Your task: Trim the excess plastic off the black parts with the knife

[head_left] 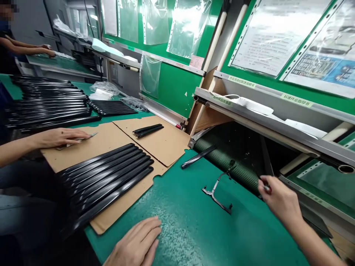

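Observation:
My left hand [135, 240] lies flat on the green mat at the bottom middle, fingers stretched out and holding nothing. At the right, my right hand [281, 199] is closed in a pinch beside the conveyor belt [230, 162]. A small reddish and pale bit shows between its fingers, too little to name. Just beyond those fingers is a long dark strip [266, 155]; whether they hold it I cannot tell. Between my hands a Y-shaped dark bracket [213, 193] rests on the mat, its upper end by the belt. One black strip-like part [198, 156] lies at the belt's edge.
At left, a co-worker's hand [62, 138] presses a pale cloth on the cardboard [102, 133]. Several glossy black strips [111, 177] lie in a row there, with more stacks [50, 103] behind. A metal shelf [263, 122] overhangs the belt. Another person's hands [48, 51] work farther back.

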`<control>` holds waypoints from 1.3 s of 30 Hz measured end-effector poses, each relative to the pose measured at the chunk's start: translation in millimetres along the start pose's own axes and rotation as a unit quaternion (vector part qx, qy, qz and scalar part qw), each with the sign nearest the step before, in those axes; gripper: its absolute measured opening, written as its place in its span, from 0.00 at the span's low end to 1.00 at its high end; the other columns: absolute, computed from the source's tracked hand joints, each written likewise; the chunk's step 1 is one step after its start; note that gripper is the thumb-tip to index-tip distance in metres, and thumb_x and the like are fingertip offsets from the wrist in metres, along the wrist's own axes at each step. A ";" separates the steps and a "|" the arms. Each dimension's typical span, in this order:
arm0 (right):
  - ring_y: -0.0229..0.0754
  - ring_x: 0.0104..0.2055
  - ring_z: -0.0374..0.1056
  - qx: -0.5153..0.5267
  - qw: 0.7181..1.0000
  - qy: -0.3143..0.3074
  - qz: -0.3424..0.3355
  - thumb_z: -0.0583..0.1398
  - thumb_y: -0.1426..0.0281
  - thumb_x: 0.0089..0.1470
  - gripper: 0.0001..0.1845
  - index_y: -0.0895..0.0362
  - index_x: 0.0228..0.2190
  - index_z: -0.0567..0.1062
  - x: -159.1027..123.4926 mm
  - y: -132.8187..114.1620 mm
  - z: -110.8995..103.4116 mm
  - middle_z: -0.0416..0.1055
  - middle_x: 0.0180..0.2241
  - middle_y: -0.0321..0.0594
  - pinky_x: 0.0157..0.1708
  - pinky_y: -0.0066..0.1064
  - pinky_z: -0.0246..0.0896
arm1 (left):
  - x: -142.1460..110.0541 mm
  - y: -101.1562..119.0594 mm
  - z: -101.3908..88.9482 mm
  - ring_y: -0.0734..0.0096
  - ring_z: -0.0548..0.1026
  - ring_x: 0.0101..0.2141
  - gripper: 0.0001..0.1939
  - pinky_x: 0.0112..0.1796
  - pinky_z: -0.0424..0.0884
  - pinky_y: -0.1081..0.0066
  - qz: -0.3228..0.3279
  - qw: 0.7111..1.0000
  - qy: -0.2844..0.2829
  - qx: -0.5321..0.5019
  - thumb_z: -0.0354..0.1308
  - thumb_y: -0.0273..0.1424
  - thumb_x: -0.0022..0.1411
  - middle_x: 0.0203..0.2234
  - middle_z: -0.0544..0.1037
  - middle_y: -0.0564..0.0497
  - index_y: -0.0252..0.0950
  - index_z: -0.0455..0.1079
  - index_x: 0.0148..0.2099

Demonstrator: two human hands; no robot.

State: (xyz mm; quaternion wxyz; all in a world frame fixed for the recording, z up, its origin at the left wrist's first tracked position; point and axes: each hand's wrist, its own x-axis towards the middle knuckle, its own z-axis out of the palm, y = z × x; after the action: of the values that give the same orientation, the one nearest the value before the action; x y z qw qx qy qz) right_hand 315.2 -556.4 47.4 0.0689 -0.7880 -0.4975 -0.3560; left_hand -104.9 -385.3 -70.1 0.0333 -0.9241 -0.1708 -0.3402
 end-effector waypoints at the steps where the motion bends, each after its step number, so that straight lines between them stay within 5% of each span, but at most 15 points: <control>1: 0.37 0.28 0.71 0.023 0.999 0.036 -0.012 0.50 0.59 0.66 0.17 0.56 0.38 0.73 -20.1 -4.9 -4.2 0.75 0.36 0.37 0.24 0.28 0.58 | 0.7 1.5 -1.6 0.68 0.80 0.45 0.14 0.44 0.79 0.74 -0.004 1.000 -0.002 -0.002 0.54 0.33 0.65 0.45 0.81 0.52 0.38 0.74 0.51; 5: 0.36 0.29 0.71 0.058 0.996 0.042 -0.053 0.53 0.63 0.68 0.13 0.56 0.43 0.73 -88.3 -28.6 -9.0 0.76 0.40 0.37 0.30 0.28 0.61 | 1.6 5.1 -3.2 0.66 0.79 0.46 0.14 0.45 0.79 0.71 -0.026 0.999 -0.019 -0.015 0.52 0.31 0.66 0.45 0.81 0.50 0.38 0.74 0.50; 9: 0.44 0.43 0.72 0.130 0.972 -0.190 -0.045 0.47 0.65 0.67 0.18 0.53 0.46 0.74 -106.2 -67.4 -1.7 0.74 0.45 0.40 0.32 0.30 0.61 | 1.3 7.0 -2.9 0.64 0.78 0.47 0.14 0.46 0.79 0.67 -0.046 0.998 -0.029 -0.039 0.51 0.30 0.67 0.45 0.81 0.50 0.38 0.74 0.50; 13: 0.52 0.46 0.71 0.117 0.948 -0.288 0.067 0.47 0.59 0.67 0.21 0.51 0.51 0.73 -72.2 -101.3 13.2 0.73 0.48 0.43 0.34 0.36 0.63 | 0.2 9.2 -3.9 0.63 0.78 0.47 0.14 0.46 0.79 0.65 -0.061 0.996 -0.039 -0.059 0.49 0.29 0.67 0.44 0.81 0.50 0.38 0.74 0.48; 17: 0.54 0.36 0.73 0.089 0.896 -0.361 0.244 0.46 0.46 0.65 0.32 0.56 0.37 0.78 -22.4 -119.1 37.0 0.75 0.34 0.48 0.32 0.42 0.66 | -1.3 11.8 -4.4 0.62 0.78 0.47 0.13 0.45 0.79 0.63 -0.073 0.994 -0.039 -0.076 0.48 0.27 0.67 0.43 0.81 0.51 0.39 0.74 0.46; 19: 0.50 0.37 0.72 0.092 0.863 -0.389 0.308 0.48 0.41 0.62 0.34 0.57 0.35 0.77 -2.2 -126.8 49.3 0.75 0.34 0.46 0.36 0.42 0.68 | -1.4 12.6 -4.4 0.62 0.78 0.47 0.14 0.45 0.79 0.62 -0.079 0.993 -0.031 -0.081 0.48 0.26 0.67 0.43 0.81 0.51 0.39 0.74 0.46; 24: 0.46 0.43 0.71 0.107 0.804 -0.401 0.426 0.53 0.44 0.63 0.30 0.57 0.45 0.73 26.0 -138.2 72.8 0.72 0.45 0.45 0.43 0.43 0.69 | -0.3 12.6 -3.9 0.62 0.78 0.46 0.14 0.45 0.78 0.61 -0.087 0.990 -0.014 -0.112 0.47 0.25 0.67 0.42 0.80 0.51 0.38 0.73 0.45; 28: 0.41 0.36 0.71 0.136 0.777 -0.415 0.453 0.55 0.49 0.65 0.24 0.58 0.43 0.74 35.4 -133.1 85.2 0.73 0.39 0.42 0.37 0.37 0.71 | 0.0 12.2 -3.0 0.62 0.78 0.45 0.14 0.44 0.77 0.61 -0.098 0.985 -0.001 -0.139 0.46 0.24 0.67 0.40 0.80 0.50 0.38 0.73 0.43; 33: 0.36 0.27 0.69 0.138 0.807 -0.394 0.418 0.57 0.54 0.65 0.20 0.59 0.37 0.74 30.8 -131.7 74.9 0.72 0.30 0.36 0.30 0.31 0.69 | -0.4 12.5 -4.6 0.62 0.77 0.44 0.14 0.44 0.76 0.62 -0.117 0.980 -0.030 -0.159 0.45 0.24 0.67 0.39 0.79 0.48 0.36 0.72 0.42; 39: 0.42 0.23 0.65 0.089 0.925 -0.266 0.257 0.56 0.59 0.62 0.12 0.53 0.34 0.73 -21.1 -152.6 9.1 0.71 0.26 0.38 0.20 0.30 0.52 | -0.2 13.4 -8.6 0.62 0.76 0.42 0.15 0.44 0.74 0.62 -0.148 0.965 -0.039 -0.213 0.43 0.26 0.68 0.38 0.78 0.47 0.36 0.73 0.43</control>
State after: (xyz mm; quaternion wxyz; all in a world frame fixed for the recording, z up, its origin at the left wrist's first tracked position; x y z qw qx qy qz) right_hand 187.2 -492.1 -10.0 0.0929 -0.9452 -0.3076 -0.0572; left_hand -105.8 -399.4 -62.9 -0.2219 -0.8870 -0.2301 -0.3332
